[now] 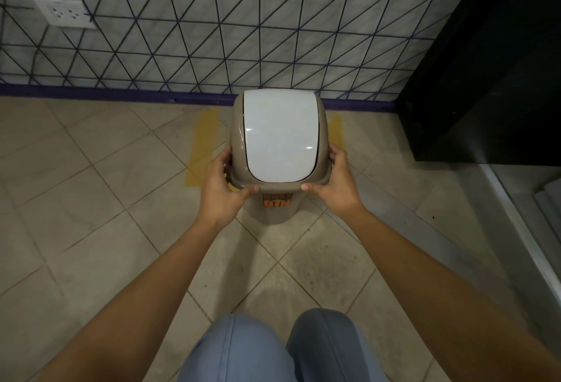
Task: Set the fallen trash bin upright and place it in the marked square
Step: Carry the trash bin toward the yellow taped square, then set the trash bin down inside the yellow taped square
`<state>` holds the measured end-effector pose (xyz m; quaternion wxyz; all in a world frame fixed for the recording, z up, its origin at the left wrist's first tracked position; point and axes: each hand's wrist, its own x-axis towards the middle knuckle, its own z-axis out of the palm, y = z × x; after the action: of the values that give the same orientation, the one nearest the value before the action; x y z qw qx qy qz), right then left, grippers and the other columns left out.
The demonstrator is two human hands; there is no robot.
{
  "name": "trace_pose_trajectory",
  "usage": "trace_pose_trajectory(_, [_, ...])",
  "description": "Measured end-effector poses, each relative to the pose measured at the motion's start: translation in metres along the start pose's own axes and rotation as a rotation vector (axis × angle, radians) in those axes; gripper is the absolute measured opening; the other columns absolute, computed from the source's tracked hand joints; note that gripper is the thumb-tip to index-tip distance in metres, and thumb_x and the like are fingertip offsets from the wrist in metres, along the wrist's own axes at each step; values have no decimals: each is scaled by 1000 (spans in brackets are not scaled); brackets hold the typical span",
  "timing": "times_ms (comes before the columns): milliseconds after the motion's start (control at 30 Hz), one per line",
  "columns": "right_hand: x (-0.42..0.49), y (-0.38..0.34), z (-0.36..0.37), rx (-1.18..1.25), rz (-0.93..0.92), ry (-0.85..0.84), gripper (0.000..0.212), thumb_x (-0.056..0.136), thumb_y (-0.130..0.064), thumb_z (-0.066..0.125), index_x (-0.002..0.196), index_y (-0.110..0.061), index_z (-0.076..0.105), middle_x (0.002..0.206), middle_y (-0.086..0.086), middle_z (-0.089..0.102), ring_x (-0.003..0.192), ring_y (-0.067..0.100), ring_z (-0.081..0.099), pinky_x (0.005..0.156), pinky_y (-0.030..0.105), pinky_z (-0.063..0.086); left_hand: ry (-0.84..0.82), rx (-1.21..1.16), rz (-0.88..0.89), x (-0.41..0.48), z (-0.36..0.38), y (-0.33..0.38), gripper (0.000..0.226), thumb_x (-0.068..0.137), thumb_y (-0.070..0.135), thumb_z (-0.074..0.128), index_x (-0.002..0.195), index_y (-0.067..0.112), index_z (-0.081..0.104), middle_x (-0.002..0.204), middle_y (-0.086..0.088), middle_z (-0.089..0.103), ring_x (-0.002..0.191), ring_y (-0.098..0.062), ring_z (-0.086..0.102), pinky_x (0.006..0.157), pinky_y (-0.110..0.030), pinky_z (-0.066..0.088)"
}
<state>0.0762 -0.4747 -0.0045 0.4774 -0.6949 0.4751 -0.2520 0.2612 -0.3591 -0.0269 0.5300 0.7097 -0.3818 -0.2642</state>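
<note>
The trash bin (280, 135) stands upright in the middle of the view, a taupe body with a white swing lid and an orange label on its front. My left hand (223, 187) grips the lid's rim on the left, thumb along the near edge. My right hand (335, 182) holds the rim on the right the same way. The marked square (202, 146) is yellow tape on the floor; strips show to the left and right of the bin, the rest is hidden under it. Whether the bin's base touches the floor cannot be told.
A tiled wall with a dark triangle pattern and a purple baseboard (121, 91) runs just behind the bin. A white socket (65, 14) sits on the wall at the left. A black cabinet (491, 72) stands at the right, with a metal floor rail (516, 223) beside it. My knees (273, 348) are below.
</note>
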Motion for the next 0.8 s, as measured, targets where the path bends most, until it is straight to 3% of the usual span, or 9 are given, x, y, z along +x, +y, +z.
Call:
trace_pose_trajectory(267, [14,-4,13,-21,4,7,102,65,-3,80,144,-23,19,145,-3,37,128,8,35,100,23,32,9,21,4,14,-5,-5,91,66,11,82,141,24,33,133,11,40,123,-12,45,102,-32,43])
trace_pose_trajectory(567, [38,-14,25,-116,39,18,104,67,-5,80,147,-20,15,149,1,33,137,19,31,111,44,33,13,35,-11,42,-9,-2,90,65,4,81,141,19,33,134,8,41,123,-12,44,102,-30,41])
trace_pose_trajectory(700, [52,-19,25,-159,26,6,104,66,-5,80,146,-18,15,148,2,35,137,19,32,111,44,33,17,92,-4,57,-11,2,91,64,6,82,141,14,34,139,-2,44,122,-10,42,95,-9,34])
trace_pose_trajectory(800, [64,-20,22,-197,13,7,105,66,-6,81,146,-17,15,148,2,33,137,19,31,112,43,31,-12,104,-9,70,-10,4,88,65,8,82,139,15,35,138,1,44,122,-8,42,91,-9,36])
